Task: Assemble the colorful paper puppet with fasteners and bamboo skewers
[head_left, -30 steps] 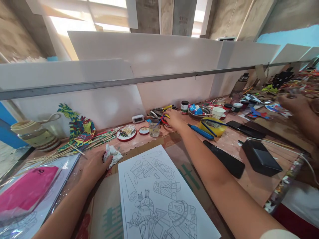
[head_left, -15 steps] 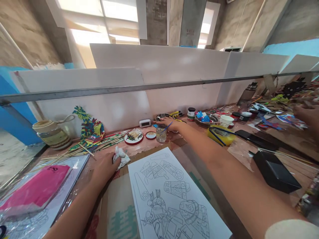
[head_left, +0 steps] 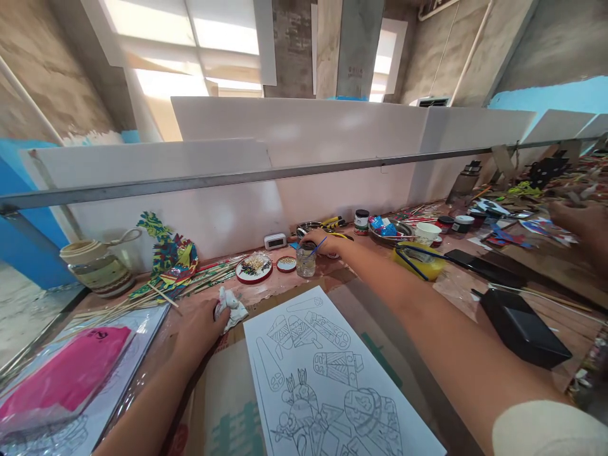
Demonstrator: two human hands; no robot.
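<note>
My right hand (head_left: 324, 242) reaches far across the bench and holds a blue-handled paintbrush (head_left: 317, 246), its tip dipped in a small clear water glass (head_left: 305, 260). My left hand (head_left: 197, 326) rests on the bench with its fingers closed on a crumpled white cloth (head_left: 231, 307). Between my arms lies a white sheet with black line drawings (head_left: 327, 373), uncoloured, on brown cardboard (head_left: 223, 399).
Two round red-rimmed lids with beads (head_left: 254, 266) sit left of the glass. Painted cut-outs on sticks (head_left: 166, 256) and a woven jug (head_left: 97, 266) stand at the left, a pink sheet (head_left: 61, 373) near me. Paint pots, a yellow bowl (head_left: 420, 261) and a black box (head_left: 522, 329) lie right. Another person's hand (head_left: 579, 218) works far right.
My right hand moved from the pliers at the back wall to the water glass, with the blue brush in it. My view turned slightly left. My left hand stayed on the cloth.
</note>
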